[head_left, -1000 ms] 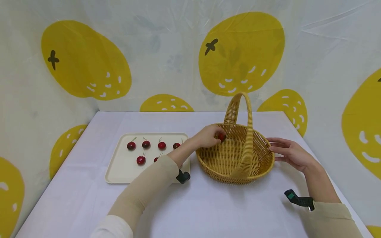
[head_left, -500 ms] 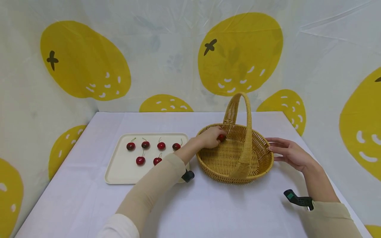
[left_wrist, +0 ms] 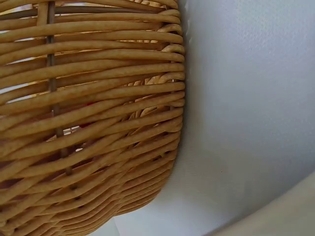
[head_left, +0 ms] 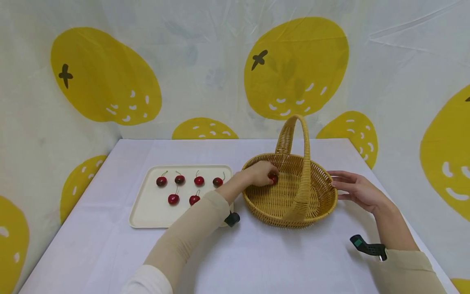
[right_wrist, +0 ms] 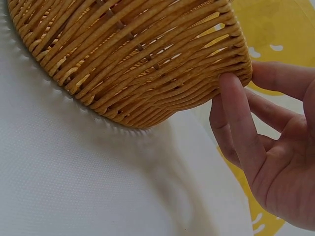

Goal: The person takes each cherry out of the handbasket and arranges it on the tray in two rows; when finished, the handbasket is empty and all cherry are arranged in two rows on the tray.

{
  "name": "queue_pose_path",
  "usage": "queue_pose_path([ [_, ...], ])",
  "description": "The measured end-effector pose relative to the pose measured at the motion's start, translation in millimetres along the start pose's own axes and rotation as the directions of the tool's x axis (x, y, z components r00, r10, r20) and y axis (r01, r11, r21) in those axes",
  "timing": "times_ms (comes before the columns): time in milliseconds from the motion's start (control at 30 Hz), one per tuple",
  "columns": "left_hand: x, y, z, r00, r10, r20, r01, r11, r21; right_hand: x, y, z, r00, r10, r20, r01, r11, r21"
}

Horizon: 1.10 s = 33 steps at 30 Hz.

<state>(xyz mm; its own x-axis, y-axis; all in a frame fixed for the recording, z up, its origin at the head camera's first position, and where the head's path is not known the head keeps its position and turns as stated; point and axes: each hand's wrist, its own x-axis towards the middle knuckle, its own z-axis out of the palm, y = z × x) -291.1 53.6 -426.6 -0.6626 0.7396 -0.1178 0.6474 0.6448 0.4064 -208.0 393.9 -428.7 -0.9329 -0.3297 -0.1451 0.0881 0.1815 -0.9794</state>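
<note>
Inside the wicker basket (head_left: 290, 222), my left hand (head_left: 261, 173) pinches a dark red cherry (head_left: 273, 179) at its fingertips, low over the woven floor. Through the basket wall (left_wrist: 113, 64) in the left wrist view, only a bit of red shows; the hand itself is hidden. My right hand (head_left: 361, 190) rests its fingertips on the basket's right end. The right wrist view has its thumb (right_wrist: 236, 105) against the outer weave near the rim, its fingers fairly straight. Several cherries with stems, one a red cherry (head_left: 174, 199), lie on a cream tray (head_left: 147, 212) to the left.
The basket's tall arched handle (head_left: 306, 163) rises over its middle, to the right of my left hand. My left forearm (head_left: 194, 220) crosses the tray's front right corner. A white cloth (head_left: 257, 261) covers the table, with lemon-print fabric (head_left: 205, 73) behind it.
My left hand has moved right and then lower inside the basket, with the cherry in its fingertips. The right hand stays at the basket's right end.
</note>
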Motion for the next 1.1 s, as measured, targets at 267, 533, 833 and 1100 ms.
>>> queue_pose_path([
  [267, -1.1, -0.5, 2.0, 0.999, -0.016, 0.034, 0.018, 0.998, -0.064, 0.8, 0.7, -0.1, 1.0, 0.013, -0.013, -0.013, 1.0, -0.008],
  [533, -3.4, 0.2, 1.3, 0.998, -0.062, 0.017, 0.063, 0.994, -0.09, 0.3, 1.3, 0.1, 1.0, 0.006, -0.012, -0.006, 1.0, -0.007],
  [833, -6.4, 0.9, -1.2, 1.0, -0.015, 0.023, 0.018, 0.992, -0.123, 1.3, 2.7, 0.5, 1.0, 0.002, -0.008, -0.002, 1.0, -0.02],
  [1100, -7.5, -1.6, -3.4, 0.991, 0.085, 0.107, -0.065, 0.981, -0.18, 0.9, 3.2, -1.1, 1.0, -0.009, -0.001, 0.009, 1.0, -0.016],
])
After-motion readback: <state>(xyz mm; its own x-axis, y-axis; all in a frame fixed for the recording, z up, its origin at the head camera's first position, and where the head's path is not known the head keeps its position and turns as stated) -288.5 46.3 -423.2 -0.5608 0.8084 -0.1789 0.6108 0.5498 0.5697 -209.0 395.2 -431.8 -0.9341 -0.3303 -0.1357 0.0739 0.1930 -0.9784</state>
